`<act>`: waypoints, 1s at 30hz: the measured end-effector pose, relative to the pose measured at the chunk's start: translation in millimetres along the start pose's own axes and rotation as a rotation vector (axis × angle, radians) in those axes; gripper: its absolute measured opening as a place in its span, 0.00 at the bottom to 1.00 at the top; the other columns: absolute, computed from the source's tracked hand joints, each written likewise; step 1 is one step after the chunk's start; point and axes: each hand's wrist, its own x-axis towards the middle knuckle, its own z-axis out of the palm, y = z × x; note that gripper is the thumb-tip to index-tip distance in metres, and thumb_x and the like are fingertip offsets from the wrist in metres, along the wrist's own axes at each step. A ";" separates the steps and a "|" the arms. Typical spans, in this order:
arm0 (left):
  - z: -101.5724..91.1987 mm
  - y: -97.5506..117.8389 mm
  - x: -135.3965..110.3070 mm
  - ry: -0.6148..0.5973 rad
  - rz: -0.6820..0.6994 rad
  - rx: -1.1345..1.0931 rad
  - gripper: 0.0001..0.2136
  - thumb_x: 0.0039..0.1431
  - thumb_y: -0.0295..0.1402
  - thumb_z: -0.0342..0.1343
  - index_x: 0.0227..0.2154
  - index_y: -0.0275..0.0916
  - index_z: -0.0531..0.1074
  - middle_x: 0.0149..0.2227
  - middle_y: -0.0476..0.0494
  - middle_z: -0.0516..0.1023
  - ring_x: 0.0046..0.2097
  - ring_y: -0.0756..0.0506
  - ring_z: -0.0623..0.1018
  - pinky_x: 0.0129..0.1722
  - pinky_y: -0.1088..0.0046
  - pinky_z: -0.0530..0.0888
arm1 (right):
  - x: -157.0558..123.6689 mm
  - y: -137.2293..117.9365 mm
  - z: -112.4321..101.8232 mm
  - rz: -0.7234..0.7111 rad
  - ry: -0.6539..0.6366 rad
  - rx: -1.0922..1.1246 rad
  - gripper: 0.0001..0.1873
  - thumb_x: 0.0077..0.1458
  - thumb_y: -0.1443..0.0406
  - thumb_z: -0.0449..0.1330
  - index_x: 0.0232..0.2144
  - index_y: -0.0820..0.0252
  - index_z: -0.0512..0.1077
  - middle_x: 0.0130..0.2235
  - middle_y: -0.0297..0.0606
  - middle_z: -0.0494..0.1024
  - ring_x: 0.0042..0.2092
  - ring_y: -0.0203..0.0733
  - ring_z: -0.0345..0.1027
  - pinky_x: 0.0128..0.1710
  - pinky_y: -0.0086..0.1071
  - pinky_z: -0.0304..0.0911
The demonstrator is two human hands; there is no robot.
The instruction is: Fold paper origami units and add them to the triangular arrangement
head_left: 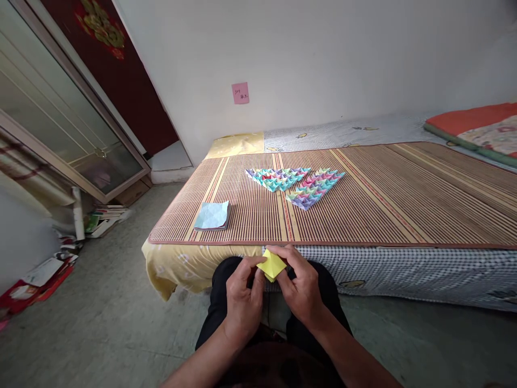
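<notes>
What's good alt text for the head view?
Fingers of the left hand and right hand hold a folded yellow paper beside a bed. On its striped mat lie two multicolored folded-paper clusters and a blue-topped paper stack.

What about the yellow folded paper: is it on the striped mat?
No, the left hand and right hand hold the yellow folded paper in front of the striped mat.

A small, bright yellow folded paper (272, 264) is showing a roughly diamond-shaped upper face; creases are dividing it into lighter and darker facets; another layer is peeking out beneath its lower edge; its opposite sides are being pinched in midair by the left hand (245, 288) and right hand (301, 283).
</notes>
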 end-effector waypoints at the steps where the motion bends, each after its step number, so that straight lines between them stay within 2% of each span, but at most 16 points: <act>1: -0.5 0.4 1.0 0.000 -0.003 0.007 0.10 0.68 0.23 0.55 0.45 0.44 0.77 0.37 0.50 0.80 0.36 0.50 0.78 0.37 0.78 0.74 | -0.1 0.2 -0.1 -0.013 -0.012 -0.002 0.19 0.68 0.73 0.56 0.56 0.50 0.74 0.44 0.39 0.79 0.47 0.45 0.76 0.45 0.36 0.73; 4: -1.7 0.8 2.4 -0.001 0.020 -0.002 0.11 0.67 0.22 0.56 0.44 0.43 0.78 0.36 0.50 0.79 0.35 0.50 0.78 0.36 0.78 0.74 | 0.2 0.9 -0.6 -0.029 -0.039 0.004 0.19 0.68 0.73 0.56 0.54 0.50 0.75 0.42 0.38 0.77 0.44 0.44 0.76 0.42 0.35 0.73; 8: -2.5 -1.0 2.4 -0.033 0.060 -0.071 0.11 0.67 0.21 0.56 0.42 0.44 0.79 0.36 0.49 0.80 0.37 0.49 0.79 0.38 0.77 0.74 | -0.3 1.6 0.0 0.010 -0.009 0.024 0.18 0.66 0.73 0.58 0.53 0.50 0.75 0.44 0.38 0.79 0.45 0.45 0.77 0.44 0.35 0.73; 11: -3.5 -3.8 3.3 0.011 -0.072 -0.122 0.09 0.67 0.24 0.58 0.40 0.44 0.81 0.36 0.49 0.81 0.38 0.48 0.79 0.38 0.76 0.74 | -2.0 0.6 0.4 0.051 -0.005 0.031 0.21 0.64 0.72 0.60 0.56 0.50 0.74 0.47 0.38 0.81 0.45 0.44 0.77 0.44 0.35 0.73; 14: -4.9 -6.5 5.9 0.097 -0.222 -0.156 0.06 0.66 0.28 0.60 0.37 0.43 0.82 0.36 0.48 0.81 0.37 0.48 0.79 0.37 0.76 0.74 | -2.4 -2.2 -0.8 0.115 -0.068 0.099 0.25 0.61 0.73 0.59 0.59 0.50 0.72 0.50 0.39 0.81 0.44 0.43 0.77 0.45 0.35 0.74; 18: -4.1 -7.5 8.0 0.160 -0.288 -0.184 0.04 0.65 0.30 0.61 0.36 0.41 0.81 0.33 0.48 0.80 0.34 0.48 0.77 0.34 0.76 0.73 | 2.2 -3.4 -1.5 0.364 -0.147 0.384 0.22 0.65 0.65 0.58 0.61 0.53 0.72 0.51 0.42 0.80 0.42 0.43 0.77 0.41 0.36 0.76; 21: -1.6 -5.8 6.0 0.148 -0.282 -0.175 0.05 0.65 0.29 0.59 0.35 0.41 0.80 0.33 0.48 0.79 0.33 0.49 0.76 0.33 0.76 0.72 | 6.8 -0.6 0.5 0.542 -0.131 0.511 0.14 0.65 0.57 0.62 0.49 0.57 0.78 0.40 0.39 0.81 0.37 0.41 0.76 0.35 0.31 0.74; 24: -0.1 -1.9 2.6 0.078 -0.256 -0.144 0.06 0.64 0.27 0.57 0.35 0.41 0.80 0.34 0.47 0.79 0.34 0.48 0.76 0.35 0.76 0.72 | 8.9 2.1 1.6 0.581 -0.122 0.511 0.12 0.62 0.55 0.66 0.36 0.57 0.78 0.31 0.34 0.77 0.31 0.38 0.71 0.30 0.28 0.68; 27: 0.1 3.8 0.8 0.015 -0.290 -0.135 0.05 0.63 0.26 0.58 0.35 0.40 0.78 0.31 0.49 0.77 0.29 0.51 0.72 0.30 0.77 0.68 | 9.1 2.6 -0.4 0.572 -0.117 0.474 0.12 0.61 0.56 0.67 0.33 0.58 0.78 0.29 0.33 0.76 0.30 0.38 0.70 0.29 0.28 0.66; 29: 0.8 7.4 1.3 0.016 -0.377 -0.198 0.01 0.62 0.28 0.60 0.36 0.40 0.75 0.29 0.52 0.75 0.26 0.52 0.69 0.26 0.78 0.66 | 9.5 2.5 -2.9 0.557 -0.118 0.426 0.11 0.60 0.57 0.67 0.32 0.58 0.78 0.29 0.34 0.77 0.31 0.39 0.72 0.30 0.29 0.66; 30: 1.6 8.7 2.1 0.022 -0.430 -0.252 0.04 0.61 0.30 0.63 0.37 0.40 0.73 0.29 0.52 0.76 0.26 0.52 0.70 0.26 0.79 0.67 | 9.9 2.5 -4.2 0.546 -0.120 0.391 0.11 0.60 0.57 0.66 0.32 0.58 0.78 0.29 0.34 0.77 0.31 0.40 0.72 0.31 0.30 0.67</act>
